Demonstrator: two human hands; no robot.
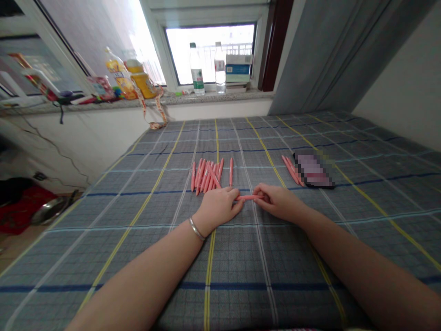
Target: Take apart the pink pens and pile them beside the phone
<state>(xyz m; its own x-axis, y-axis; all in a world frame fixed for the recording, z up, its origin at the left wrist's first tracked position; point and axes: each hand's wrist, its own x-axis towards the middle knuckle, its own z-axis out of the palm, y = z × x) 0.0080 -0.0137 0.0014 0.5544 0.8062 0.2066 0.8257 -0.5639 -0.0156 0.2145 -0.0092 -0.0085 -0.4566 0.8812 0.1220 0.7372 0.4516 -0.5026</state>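
Observation:
A pink pen (pixel 247 197) lies level between my two hands, low over the checked cloth. My left hand (pixel 218 208) pinches its left end, and a silver bangle circles that wrist. Its right end is in the closed fingers of my right hand (pixel 279 202). Just beyond my left hand is a loose pile of several pink pens (pixel 206 176), one slanting across the others toward my knuckles. A single pink pen (pixel 231 172) lies apart, to the right of that pile. My fingers cover both ends of the held pen.
Farther right, a few pink pens (pixel 291 170) lie against a dark-edged, blurred flat object (pixel 314 170). Bottles (pixel 197 69), boxes (pixel 237 70) and a yellow strapped bottle (pixel 142 82) stand on the windowsill (pixel 179 99) behind the checked cloth (pixel 144 257). A grey curtain (pixel 324 55) hangs at right.

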